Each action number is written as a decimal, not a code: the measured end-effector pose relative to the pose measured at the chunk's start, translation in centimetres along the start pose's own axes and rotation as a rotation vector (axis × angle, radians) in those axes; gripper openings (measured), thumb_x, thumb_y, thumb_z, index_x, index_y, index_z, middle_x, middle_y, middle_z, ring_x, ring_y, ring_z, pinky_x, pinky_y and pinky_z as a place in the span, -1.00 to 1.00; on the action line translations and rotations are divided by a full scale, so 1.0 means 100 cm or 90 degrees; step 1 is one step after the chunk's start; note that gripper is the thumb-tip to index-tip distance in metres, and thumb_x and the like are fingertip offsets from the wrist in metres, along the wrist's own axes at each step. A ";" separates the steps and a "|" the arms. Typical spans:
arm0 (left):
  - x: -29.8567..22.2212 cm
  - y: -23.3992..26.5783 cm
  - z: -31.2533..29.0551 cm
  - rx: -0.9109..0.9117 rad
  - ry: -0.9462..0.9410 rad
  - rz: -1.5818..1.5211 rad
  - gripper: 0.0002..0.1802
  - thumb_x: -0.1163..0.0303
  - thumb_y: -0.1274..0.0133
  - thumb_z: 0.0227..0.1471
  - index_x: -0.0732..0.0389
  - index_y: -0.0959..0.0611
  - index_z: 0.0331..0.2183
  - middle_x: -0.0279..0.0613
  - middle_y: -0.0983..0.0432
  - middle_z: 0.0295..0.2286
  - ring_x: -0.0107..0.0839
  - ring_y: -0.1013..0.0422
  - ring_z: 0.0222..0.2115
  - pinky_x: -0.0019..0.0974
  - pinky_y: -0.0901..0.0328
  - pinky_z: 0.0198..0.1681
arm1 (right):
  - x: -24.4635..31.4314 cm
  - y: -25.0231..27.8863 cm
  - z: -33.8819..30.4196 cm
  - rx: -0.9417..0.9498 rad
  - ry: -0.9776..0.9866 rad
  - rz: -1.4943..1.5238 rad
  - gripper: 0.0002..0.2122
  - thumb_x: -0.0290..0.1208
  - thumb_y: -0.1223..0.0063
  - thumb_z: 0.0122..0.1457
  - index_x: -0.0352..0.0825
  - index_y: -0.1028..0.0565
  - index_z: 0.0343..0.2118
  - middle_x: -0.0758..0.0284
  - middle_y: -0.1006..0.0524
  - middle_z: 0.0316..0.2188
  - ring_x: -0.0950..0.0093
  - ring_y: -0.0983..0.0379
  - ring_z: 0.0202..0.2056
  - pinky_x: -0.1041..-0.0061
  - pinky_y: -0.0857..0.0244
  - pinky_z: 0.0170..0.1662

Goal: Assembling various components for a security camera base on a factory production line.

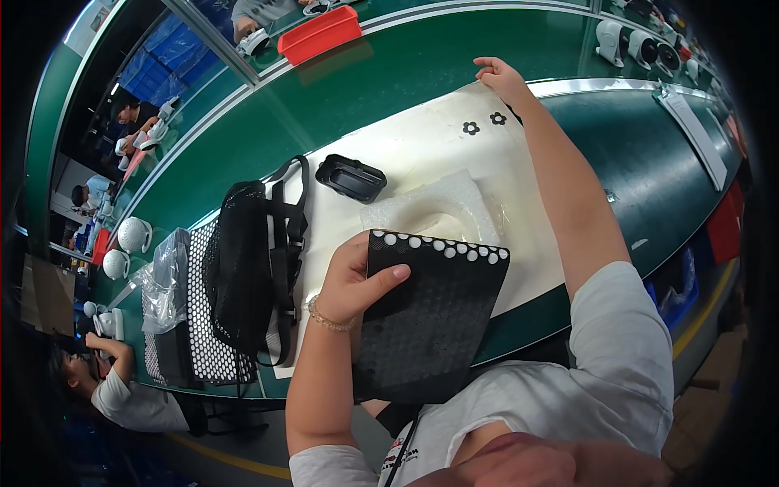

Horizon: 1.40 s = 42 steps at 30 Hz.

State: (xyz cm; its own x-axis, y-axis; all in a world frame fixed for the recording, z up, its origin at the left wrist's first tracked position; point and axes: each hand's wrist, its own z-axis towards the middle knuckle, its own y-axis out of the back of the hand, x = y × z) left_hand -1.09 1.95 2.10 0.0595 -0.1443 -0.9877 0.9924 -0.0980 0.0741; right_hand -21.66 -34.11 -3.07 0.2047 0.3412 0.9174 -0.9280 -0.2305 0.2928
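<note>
left hand [350, 280] grasps black perforated panel [428, 312] | right hand [501, 79] apparently flat, loose on white mat [422, 154]

A single head-worn fisheye view looks steeply down from just above the person's chest onto a green surface [389, 73], facing away from the body. It sits close: the forearms rise from the lower edge, and the white mat [422, 154] fills the middle. Straight edges bow toward the dark rim, and the far rail curves overhead.

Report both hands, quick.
Left hand: closed on the black perforated panel.
Right hand: open, fingertips on the white mat.
</note>
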 end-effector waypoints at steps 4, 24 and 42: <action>0.001 0.000 0.000 -0.001 0.001 -0.004 -0.72 0.48 -0.10 -0.20 0.35 -0.50 -0.34 -0.31 -0.42 -0.40 -0.57 -0.30 -0.35 -0.48 -0.20 -0.25 | -0.004 0.000 0.002 0.006 0.008 0.018 -0.67 -0.57 0.14 -0.02 -0.29 -0.34 -0.11 0.46 -0.39 -0.42 0.69 -0.27 -0.36 0.75 -0.13 -0.26; 0.000 -0.001 0.000 -0.007 0.012 -0.022 -0.71 0.48 -0.11 -0.20 0.35 -0.50 -0.33 -0.31 -0.42 -0.39 -0.57 -0.30 -0.34 -0.48 -0.20 -0.25 | -0.004 0.000 0.004 -0.029 -0.010 -0.040 -0.71 -0.53 0.18 0.00 -0.33 -0.37 -0.15 0.40 -0.42 -0.38 0.64 -0.31 -0.32 0.71 -0.17 -0.23; 0.001 0.000 0.001 0.001 -0.017 0.031 -0.75 0.45 -0.12 -0.19 0.34 -0.52 -0.37 -0.28 -0.40 -0.41 -0.53 -0.31 -0.36 -0.47 -0.20 -0.29 | -0.004 -0.001 0.004 -0.034 0.014 -0.082 -0.71 -0.51 0.13 0.01 -0.33 -0.36 -0.14 0.42 -0.43 -0.41 0.64 -0.34 -0.33 0.69 -0.19 -0.22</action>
State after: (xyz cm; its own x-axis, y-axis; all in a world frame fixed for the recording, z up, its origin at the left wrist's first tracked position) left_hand -1.10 1.86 1.99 0.1043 -0.1759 -0.9789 0.9882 -0.0925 0.1219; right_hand -21.52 -34.56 -3.36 0.3165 0.3841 0.8673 -0.9099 -0.1354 0.3921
